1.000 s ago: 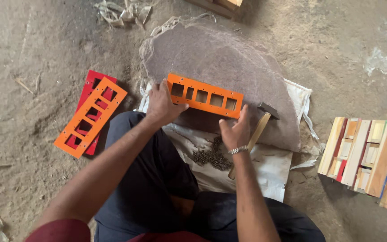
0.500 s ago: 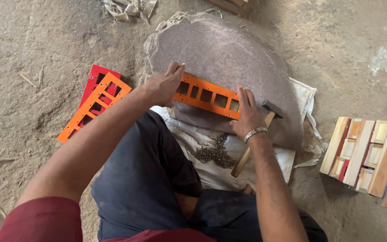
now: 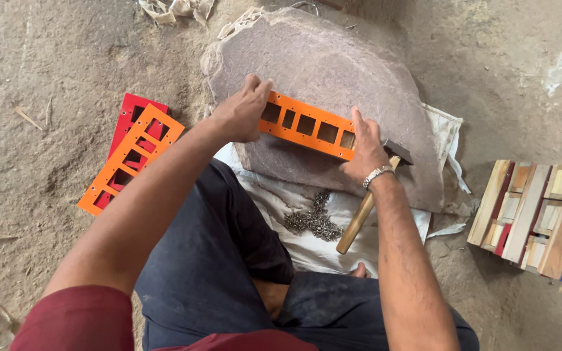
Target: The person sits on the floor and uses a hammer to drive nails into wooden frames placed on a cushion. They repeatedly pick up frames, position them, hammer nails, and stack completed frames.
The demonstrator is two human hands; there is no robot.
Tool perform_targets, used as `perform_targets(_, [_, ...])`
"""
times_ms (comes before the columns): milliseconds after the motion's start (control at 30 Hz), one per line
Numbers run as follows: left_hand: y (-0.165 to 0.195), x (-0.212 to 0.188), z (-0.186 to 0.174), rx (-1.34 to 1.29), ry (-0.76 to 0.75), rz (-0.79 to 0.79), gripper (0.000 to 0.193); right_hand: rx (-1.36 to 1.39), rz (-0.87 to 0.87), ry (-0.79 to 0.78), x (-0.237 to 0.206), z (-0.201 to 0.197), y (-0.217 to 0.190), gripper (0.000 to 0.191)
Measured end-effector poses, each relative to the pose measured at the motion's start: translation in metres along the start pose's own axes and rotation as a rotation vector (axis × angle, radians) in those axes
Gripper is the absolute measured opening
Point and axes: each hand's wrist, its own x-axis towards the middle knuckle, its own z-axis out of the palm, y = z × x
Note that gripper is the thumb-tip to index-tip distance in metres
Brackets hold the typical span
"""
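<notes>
An orange plastic frame with several rectangular openings (image 3: 304,125) lies across a large flat stone slab (image 3: 333,71). My left hand (image 3: 242,110) grips its left end. My right hand (image 3: 365,148) holds its right end, a metal bracelet on that wrist. A hammer with a wooden handle (image 3: 359,218) lies under my right forearm, its head at the slab's edge. A small heap of nails (image 3: 312,221) sits on a white sack between my knees.
Two more frames, an orange one (image 3: 131,159) lying on a red one (image 3: 134,114), rest on the dirt floor at the left. Stacked coloured wooden strips (image 3: 535,211) stand at the right. Scraps of cloth (image 3: 170,8) lie at the top.
The view has shifted. Both hands have kept hold of the orange frame and moved it slightly up onto the slab, with its right end now lower than its left.
</notes>
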Motion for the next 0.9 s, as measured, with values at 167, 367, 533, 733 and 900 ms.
perform_targets(167, [-0.013, -0.018, 0.018, -0.263, 0.277, -0.186, 0.117, 0.595, 0.329, 0.025, -0.022, 0.017, 0.013, 0.135])
perform_targets(367, [-0.001, -0.034, 0.033, -0.398, 0.314, -0.243, 0.062, 0.926, 0.264, 0.146, -0.029, 0.027, -0.003, 0.129])
perform_targets(533, [0.009, -0.038, 0.027, -0.372, 0.273, -0.284, 0.061, 0.747, 0.350, 0.103, -0.029, 0.021, -0.014, 0.127])
perform_targets(733, [0.011, -0.041, 0.028, -0.332, 0.247, -0.286, 0.058, 0.842, 0.207, 0.146, -0.028, 0.024, -0.009, 0.128])
perform_targets(900, [0.026, -0.061, 0.042, -0.247, 0.684, -0.012, 0.074, 0.590, 0.347, 0.210, -0.087, 0.012, 0.011, 0.104])
